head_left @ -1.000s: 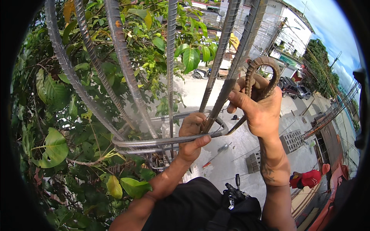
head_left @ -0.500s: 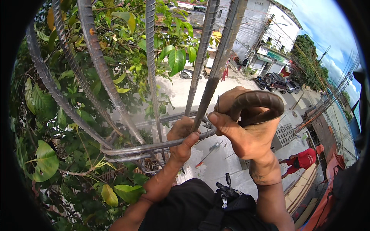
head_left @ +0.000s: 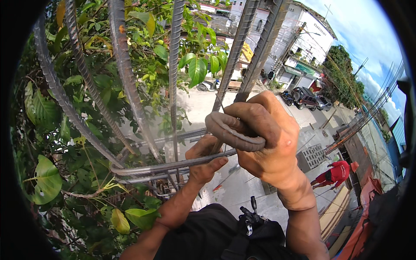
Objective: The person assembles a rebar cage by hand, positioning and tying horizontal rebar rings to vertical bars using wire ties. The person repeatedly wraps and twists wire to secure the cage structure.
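Observation:
My right hand [head_left: 275, 141] is closed around a ribbed steel tool with a looped end [head_left: 227, 130]; its working tip is hidden. A thin wire shows beside the loop. The hand is in front of two thick upright rebars [head_left: 236, 56], at the corner of a bent steel stirrup [head_left: 151, 168]. Beneath that corner, my left hand [head_left: 203, 167] is closed around the stirrup and the foot of an upright bar, its thumb pointing right. More ribbed uprights [head_left: 173, 82] rise through the stirrups on the left.
Leafy branches [head_left: 47, 177] crowd the bars on the left. Far below on the right, a person in red [head_left: 338, 173] is near wooden boards [head_left: 336, 214] and hollow blocks [head_left: 311, 157]. Cables [head_left: 368, 112] run along the right. Parked cars [head_left: 303, 97] and a white building [head_left: 314, 37] are beyond.
My right hand has swung left and turned over, bringing the tool's loop in front of the upright bars. My left hand has stayed at the stirrup corner. The person in red has shifted slightly.

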A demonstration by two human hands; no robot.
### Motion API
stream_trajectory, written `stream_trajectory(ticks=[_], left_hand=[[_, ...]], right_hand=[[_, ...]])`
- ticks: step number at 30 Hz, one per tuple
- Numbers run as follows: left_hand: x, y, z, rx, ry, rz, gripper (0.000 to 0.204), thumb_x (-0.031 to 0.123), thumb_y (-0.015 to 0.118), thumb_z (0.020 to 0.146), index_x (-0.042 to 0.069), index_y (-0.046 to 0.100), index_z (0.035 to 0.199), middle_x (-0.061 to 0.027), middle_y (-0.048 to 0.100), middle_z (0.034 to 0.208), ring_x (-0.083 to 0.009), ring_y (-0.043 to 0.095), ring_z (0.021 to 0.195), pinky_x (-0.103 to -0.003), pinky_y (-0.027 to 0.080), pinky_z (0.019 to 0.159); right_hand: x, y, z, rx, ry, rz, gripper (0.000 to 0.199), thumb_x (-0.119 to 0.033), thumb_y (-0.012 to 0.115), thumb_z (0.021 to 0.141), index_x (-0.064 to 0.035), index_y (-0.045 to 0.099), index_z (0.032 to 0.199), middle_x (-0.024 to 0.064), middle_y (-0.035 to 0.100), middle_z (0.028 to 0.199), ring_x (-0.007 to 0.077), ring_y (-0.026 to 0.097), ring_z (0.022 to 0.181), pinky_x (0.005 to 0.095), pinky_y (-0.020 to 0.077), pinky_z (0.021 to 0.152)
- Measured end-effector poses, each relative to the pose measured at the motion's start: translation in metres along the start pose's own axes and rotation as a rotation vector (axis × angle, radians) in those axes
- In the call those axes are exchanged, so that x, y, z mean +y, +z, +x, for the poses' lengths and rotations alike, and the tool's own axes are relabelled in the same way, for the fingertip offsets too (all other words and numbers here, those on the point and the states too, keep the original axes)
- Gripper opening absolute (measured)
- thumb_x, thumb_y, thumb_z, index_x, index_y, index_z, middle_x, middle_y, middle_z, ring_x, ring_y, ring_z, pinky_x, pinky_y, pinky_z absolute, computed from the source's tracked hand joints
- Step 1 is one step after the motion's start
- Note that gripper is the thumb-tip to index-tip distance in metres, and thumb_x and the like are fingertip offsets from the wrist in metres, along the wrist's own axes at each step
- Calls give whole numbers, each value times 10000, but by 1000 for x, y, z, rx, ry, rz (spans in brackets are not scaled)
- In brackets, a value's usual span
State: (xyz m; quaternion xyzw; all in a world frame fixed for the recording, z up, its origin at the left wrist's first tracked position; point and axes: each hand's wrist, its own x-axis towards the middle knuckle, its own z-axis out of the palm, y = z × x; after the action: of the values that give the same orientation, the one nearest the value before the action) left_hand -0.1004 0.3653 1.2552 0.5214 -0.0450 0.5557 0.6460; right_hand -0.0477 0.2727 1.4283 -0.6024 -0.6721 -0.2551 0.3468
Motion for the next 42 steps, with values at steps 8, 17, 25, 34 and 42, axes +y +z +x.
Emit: stream_trajectory(ticks=[8,17,25,34,42], left_hand=[[-4,-3,-1,21,42,59,506,356,703,715,-72,627,974,-72,553,785,-137,500,677,-271,399,589],[-5,-3,-1,11,8,92,564,442,601,736,-80,634,946,-69,541,713,-144,488,616,-281,387,558],[-2,5,0,68,4,137,519,426,538,850,-81,636,895,-49,526,653,-93,445,515,-250,343,476],[-4,-1,-1,7,-79,2,556,470,616,825,-70,586,952,-82,539,692,-100,431,509,-231,338,464],[-3,0,-1,-44,-109,-41,582,501,576,846,-62,607,990,-36,506,688,-70,407,533,-222,301,472]], right_hand=[[10,-11,-11,113,390,656,393,-39,804,679,21,584,998,86,629,917,88,546,718,208,435,586],[48,-1,-17,-202,505,734,202,-72,774,724,27,659,856,36,639,667,72,529,504,218,407,442],[49,-18,-37,-334,-162,749,337,-78,805,603,27,683,899,163,688,831,214,671,673,280,522,584],[68,-31,-2,-313,498,966,290,-48,714,756,36,651,1026,137,685,915,101,568,529,228,458,472],[70,-12,-6,-496,454,991,280,-49,734,735,8,656,998,64,668,808,95,552,563,240,437,481]])
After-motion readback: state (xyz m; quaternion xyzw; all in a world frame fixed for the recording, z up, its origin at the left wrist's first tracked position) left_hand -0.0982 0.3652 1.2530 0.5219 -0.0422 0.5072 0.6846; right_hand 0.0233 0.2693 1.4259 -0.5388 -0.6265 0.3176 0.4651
